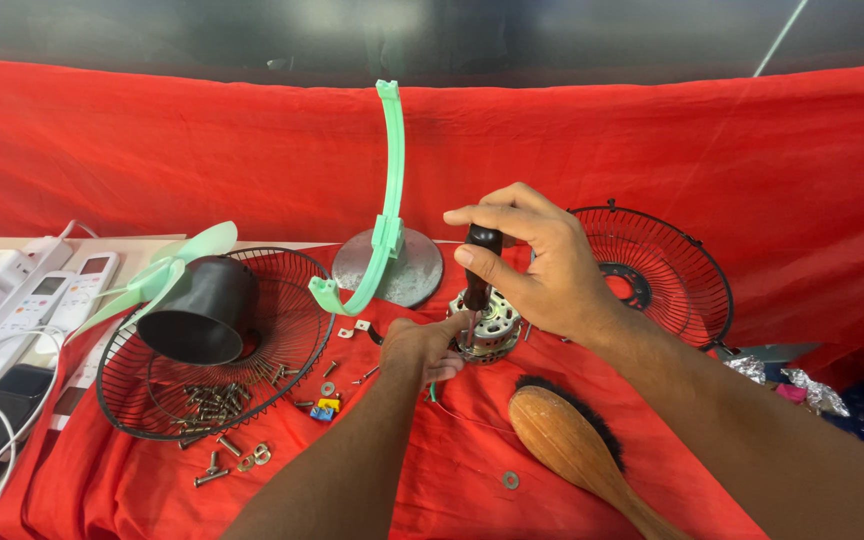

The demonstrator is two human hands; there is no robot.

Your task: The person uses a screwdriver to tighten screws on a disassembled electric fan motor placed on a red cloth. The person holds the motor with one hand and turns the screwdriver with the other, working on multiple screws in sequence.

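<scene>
Red cloth (652, 160) covers the tabletop, and near its middle a small metal fan motor (492, 325) stands upright, between a wire fan guard (207, 340) full of loose screws (214, 400) and a second guard (652, 270) leaning behind. The right hand (542, 270) has its grip closed around the dark handle of a screwdriver (482, 262) held upright over the motor, while the left hand (422, 345) pinches the motor's side. Judging from this, the work goes best with the driver kept plumb, pressed firmly, and the motor braced against twisting.
</scene>
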